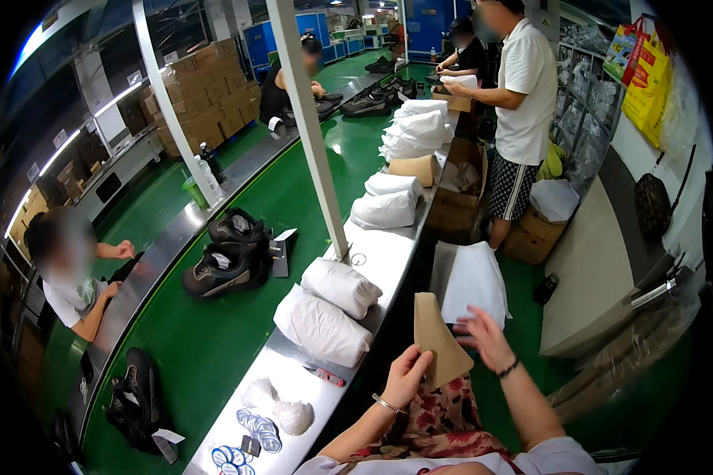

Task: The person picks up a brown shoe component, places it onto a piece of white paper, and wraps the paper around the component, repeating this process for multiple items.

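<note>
Pinched between the thumb and fingers of my left hand is a tan cardboard insert, held upright above my lap by its left side. To its right, my right hand is raised with fingers spread, holding nothing. Just beyond that hand lies a stack of white paper sheets. Left of my hands, on the metal bench, two white paper-wrapped bundles sit side by side. Nearer to me are a red utility knife, small clear bags and round stickers.
Dark shoes with tags stand on the green conveyor belt. A white post rises beside the bench. More wrapped bundles line its far part. A person in a white shirt stands ahead; another person sits across the belt.
</note>
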Demonstrator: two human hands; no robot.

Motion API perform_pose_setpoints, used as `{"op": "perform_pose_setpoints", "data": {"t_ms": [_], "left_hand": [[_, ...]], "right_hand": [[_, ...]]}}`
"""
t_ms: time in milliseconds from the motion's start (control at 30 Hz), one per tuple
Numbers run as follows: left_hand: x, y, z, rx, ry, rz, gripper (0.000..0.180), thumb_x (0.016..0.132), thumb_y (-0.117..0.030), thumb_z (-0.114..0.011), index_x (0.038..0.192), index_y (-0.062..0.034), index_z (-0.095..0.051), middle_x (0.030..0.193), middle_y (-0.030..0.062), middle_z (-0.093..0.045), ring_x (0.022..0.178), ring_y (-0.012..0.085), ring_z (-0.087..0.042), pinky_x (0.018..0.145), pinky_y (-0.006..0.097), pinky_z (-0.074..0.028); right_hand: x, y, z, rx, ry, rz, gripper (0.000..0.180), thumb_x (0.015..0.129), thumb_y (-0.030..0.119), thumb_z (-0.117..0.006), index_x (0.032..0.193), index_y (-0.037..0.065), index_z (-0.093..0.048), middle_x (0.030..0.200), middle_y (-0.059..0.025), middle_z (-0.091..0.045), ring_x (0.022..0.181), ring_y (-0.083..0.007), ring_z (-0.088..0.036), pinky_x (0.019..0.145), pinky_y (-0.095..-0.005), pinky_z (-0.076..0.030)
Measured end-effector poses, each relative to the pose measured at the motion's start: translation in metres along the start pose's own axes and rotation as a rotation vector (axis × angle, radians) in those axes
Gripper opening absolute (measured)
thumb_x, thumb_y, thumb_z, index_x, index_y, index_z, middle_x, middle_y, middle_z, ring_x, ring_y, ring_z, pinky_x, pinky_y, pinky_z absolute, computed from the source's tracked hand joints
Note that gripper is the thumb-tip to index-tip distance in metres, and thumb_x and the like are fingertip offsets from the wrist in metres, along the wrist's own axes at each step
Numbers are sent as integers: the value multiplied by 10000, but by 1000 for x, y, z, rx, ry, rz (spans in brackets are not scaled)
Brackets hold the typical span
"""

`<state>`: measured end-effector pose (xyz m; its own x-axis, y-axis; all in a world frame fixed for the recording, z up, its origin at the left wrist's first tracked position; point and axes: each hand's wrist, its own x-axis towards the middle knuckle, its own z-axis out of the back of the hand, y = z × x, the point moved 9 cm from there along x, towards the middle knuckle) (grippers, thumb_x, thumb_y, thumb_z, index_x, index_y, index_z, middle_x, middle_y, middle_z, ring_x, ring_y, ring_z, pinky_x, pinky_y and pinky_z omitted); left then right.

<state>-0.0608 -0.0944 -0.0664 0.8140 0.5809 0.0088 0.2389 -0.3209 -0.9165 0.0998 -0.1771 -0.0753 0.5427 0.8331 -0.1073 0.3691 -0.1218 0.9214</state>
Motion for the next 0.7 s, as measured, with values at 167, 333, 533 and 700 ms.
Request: {"op": "perform_pose_setpoints", "data": {"t_ms": [167,333,533,700], "left_hand": [[-46,-72,4,257,74,-166,223,909,-111,-489,1085,12,-551,811,1,-536,716,65,-462,640,199,-391],[-39,-82,32,14,-60,-169,235,918,-113,-484,1107,11,-549,951,6,-563,810,56,-485,724,195,-400],[13,-95,23,188,-145,-287,183,920,-123,-490,1031,14,-540,817,8,-520,736,65,-455,664,201,-393],[42,-68,-5,187,0,-198,175,921,-150,-498,963,17,-530,716,16,-462,649,75,-415,580,225,-383]], "right_hand": [[108,64,-48,-843,59,434,476,795,151,-630,1230,46,-467,968,-127,-531,841,-193,-561,750,-290,-471],[196,26,-89,-1205,202,435,485,774,310,-625,1146,15,-529,1033,-189,-536,922,-292,-554,800,-374,-455],[159,43,-131,75,564,-82,903,741,549,-636,1393,99,-202,1260,-179,-456,1093,-286,-518,861,-367,-467],[103,59,-152,47,748,-76,1041,667,563,-697,1421,118,-133,1278,-215,-438,1155,-338,-483,946,-442,-407]]}}
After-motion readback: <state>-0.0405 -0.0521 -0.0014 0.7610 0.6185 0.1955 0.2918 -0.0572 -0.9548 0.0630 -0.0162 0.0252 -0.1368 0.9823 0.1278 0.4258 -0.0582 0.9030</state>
